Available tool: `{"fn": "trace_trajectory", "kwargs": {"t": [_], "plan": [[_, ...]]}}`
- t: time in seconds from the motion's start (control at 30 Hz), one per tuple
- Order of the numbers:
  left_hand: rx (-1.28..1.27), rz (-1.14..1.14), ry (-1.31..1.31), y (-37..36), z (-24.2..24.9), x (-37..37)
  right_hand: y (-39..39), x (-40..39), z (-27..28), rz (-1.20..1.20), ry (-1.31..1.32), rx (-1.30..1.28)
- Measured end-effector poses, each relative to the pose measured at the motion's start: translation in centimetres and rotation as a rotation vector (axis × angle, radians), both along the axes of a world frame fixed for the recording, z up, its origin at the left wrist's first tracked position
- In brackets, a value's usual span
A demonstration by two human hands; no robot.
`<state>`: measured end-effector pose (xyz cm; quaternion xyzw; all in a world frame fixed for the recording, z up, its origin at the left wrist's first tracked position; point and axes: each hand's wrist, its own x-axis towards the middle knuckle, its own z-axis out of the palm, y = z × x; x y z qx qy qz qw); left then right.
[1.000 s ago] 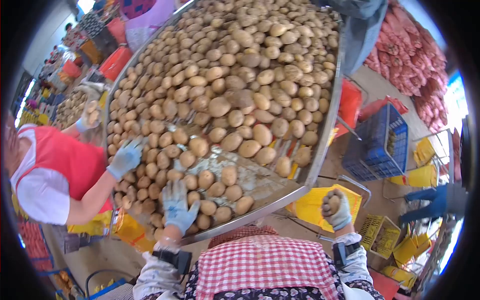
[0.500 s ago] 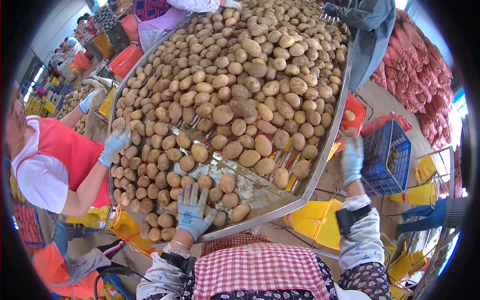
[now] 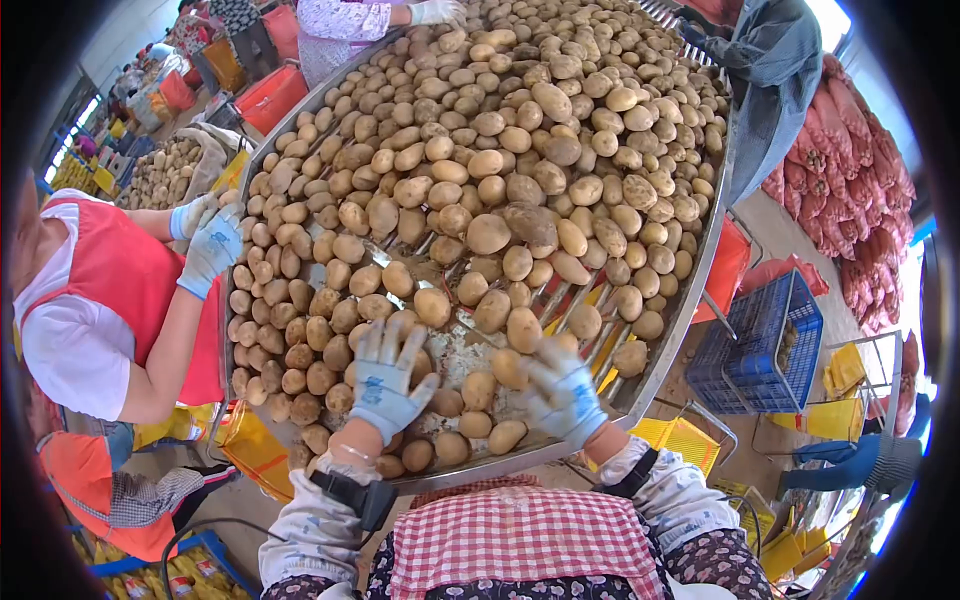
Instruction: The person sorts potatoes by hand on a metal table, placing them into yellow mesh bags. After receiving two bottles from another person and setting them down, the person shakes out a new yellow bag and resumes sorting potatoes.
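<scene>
Potatoes (image 3: 488, 234) cover most of a metal sorting table (image 3: 535, 455) in the head view. My left hand (image 3: 385, 388), in a pale blue and white glove, lies with fingers spread over potatoes near the front edge. To its right my right hand (image 3: 568, 398), gloved alike, reaches over the bare metal with its fingers apart. Its fingertips are close to a potato (image 3: 510, 368); whether they touch is hard to tell. Several potatoes (image 3: 478, 390) lie between my two hands. Neither hand grasps anything that I can see.
At the left a co-worker in a red apron (image 3: 150, 290) has gloved hands at the rim. Another person's gloved hand (image 3: 438, 12) rests at the far edge. A blue crate (image 3: 755, 345), yellow baskets (image 3: 680, 440) and stacked pink sacks (image 3: 850, 170) stand right.
My right hand has come in from outside the table's right edge to above the metal near the front. My left hand has shifted slightly forward. The co-worker's hands at left have drawn together.
</scene>
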<state>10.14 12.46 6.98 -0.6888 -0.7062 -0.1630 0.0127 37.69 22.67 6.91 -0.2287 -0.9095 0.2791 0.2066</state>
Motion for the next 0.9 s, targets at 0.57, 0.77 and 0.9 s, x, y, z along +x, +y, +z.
{"fn": "trace_trajectory", "kwargs": {"t": [0.57,0.77,0.9], "plan": [[0.167,0.285,0.179,3.6,0.1,-7.6,4.6,-7.3,-0.4,-0.454,-0.62,0.303],[0.073,-0.147,0.108,7.9,-3.2,-1.6,4.2,-5.5,-0.9,-0.321,-0.456,0.357],[-0.04,0.021,-0.28,8.3,-2.7,-2.6,4.4,-4.1,0.0,-0.295,-0.161,0.358]]}}
